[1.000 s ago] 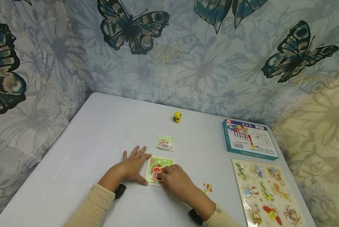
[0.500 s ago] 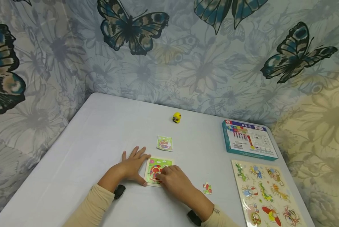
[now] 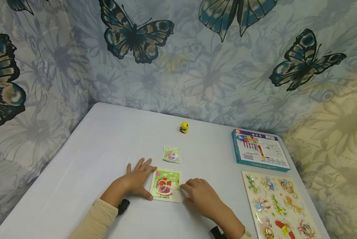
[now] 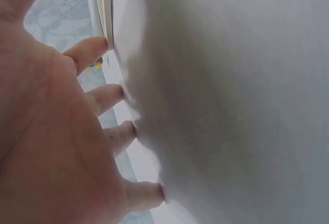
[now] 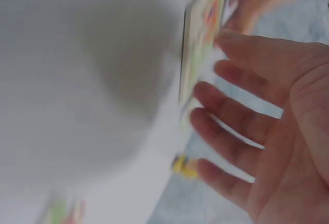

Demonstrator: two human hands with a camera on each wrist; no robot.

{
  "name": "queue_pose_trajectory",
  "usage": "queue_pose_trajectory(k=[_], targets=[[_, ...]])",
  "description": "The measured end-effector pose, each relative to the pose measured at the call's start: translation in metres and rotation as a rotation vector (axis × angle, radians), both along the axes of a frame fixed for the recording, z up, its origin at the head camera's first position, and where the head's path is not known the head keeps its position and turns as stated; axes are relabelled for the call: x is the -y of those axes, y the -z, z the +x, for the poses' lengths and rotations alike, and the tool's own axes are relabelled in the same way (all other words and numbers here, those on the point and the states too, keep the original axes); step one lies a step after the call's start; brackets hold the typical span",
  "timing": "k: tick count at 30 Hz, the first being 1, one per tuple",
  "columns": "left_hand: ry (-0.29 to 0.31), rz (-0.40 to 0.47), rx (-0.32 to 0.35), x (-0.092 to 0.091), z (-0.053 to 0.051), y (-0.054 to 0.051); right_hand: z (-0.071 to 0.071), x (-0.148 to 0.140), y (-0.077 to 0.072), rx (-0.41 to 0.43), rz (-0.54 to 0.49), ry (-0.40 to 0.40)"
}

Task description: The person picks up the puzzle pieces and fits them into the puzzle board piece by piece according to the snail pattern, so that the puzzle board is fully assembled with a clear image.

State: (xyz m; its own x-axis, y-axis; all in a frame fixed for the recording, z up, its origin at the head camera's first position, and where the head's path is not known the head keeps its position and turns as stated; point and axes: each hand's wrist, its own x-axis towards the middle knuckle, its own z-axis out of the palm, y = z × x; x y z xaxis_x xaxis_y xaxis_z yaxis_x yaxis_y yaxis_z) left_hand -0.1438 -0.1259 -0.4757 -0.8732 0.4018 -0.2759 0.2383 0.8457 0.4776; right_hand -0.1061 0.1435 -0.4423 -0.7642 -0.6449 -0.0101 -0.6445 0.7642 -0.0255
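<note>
A small square jigsaw puzzle point(image 3: 174, 198) lies on the white table, with a red picture on green and a bare wooden patch at its lower right. My left hand point(image 3: 135, 181) is spread along its left side. In the left wrist view, the index fingertip point(image 4: 95, 47) touches the board edge. Beside the puzzle's right edge is my right hand point(image 3: 202, 196), fingers loosely bent; the right wrist view shows nothing held. One loose puzzle piece point(image 5: 64, 213) appears blurred there, hidden in the head view behind the right hand or arm.
Behind the puzzle lies a small picture card point(image 3: 172, 155), and farther back stands a yellow toy duck point(image 3: 183, 127). At the right are a flat teal-edged box point(image 3: 262, 149) and a larger wooden insect puzzle board point(image 3: 278, 205). Patterned walls border the table's back and left.
My right hand has left the puzzle and moved right, uncovering its lower right part. The loose piece is now covered in the head view. The left hand stays; the head view has tilted slightly.
</note>
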Motion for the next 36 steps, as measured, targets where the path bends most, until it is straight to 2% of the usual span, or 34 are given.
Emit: queue_pose_trajectory(k=[8, 13, 19, 36], targets=[[0.006, 0.017, -0.011, 0.004, -0.003, -0.004, 0.003, -0.046, -0.012, 0.103, 0.025, 0.259], [0.01, 0.027, -0.009, 0.005, -0.002, -0.008, 0.005, -0.064, -0.007, 0.126, 0.052, 0.325], [0.011, 0.016, -0.012, 0.006, 0.0, -0.009, 0.007, -0.073, -0.001, 0.127, 0.05, 0.317], [0.007, 0.0, -0.016, 0.008, -0.005, -0.006, 0.004, -0.075, 0.002, 0.021, 0.05, 0.235]])
